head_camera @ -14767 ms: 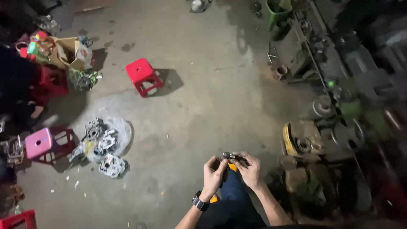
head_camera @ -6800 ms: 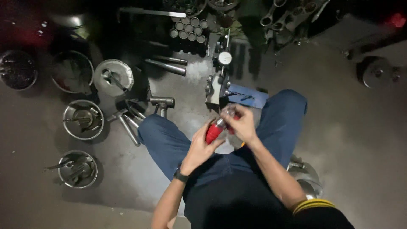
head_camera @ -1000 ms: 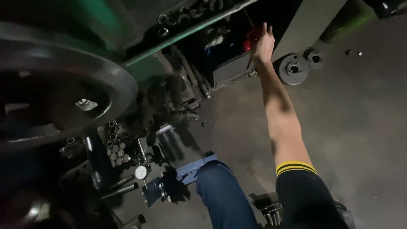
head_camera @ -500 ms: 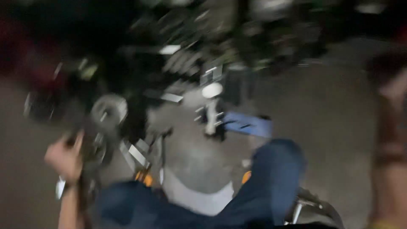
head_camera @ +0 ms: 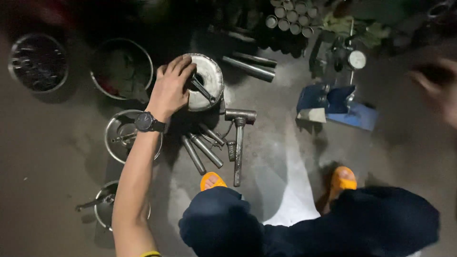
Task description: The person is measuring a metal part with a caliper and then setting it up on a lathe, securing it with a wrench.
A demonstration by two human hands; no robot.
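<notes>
Steel bowl (head_camera: pixel 205 88) on concrete floor (head_camera: pixel 57 162), wrench (head_camera: pixel 202 89) inside; left hand (head_camera: pixel 170 90) on near rim, fingers (head_camera: pixel 183 71) curled over edge, loosely spread. Right hand (head_camera: pixel 440 90) blurred, finger state unclear. Hammer (head_camera: pixel 238 143) beside. Bowl likely rigid, heavy-ish; rim best hold.

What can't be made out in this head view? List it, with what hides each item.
- Right hand: motion-blurred at the right edge; its grip and whatever dark thing it may hold are unreadable.
- Left hand: its fingertips reach into the round metal tin; what they touch is hidden by the hand itself.
- Dark bowl, upper left: contents too dim to tell.
- Dial gauge: face too small to read.
- Top edge: lost in shadow.
</notes>
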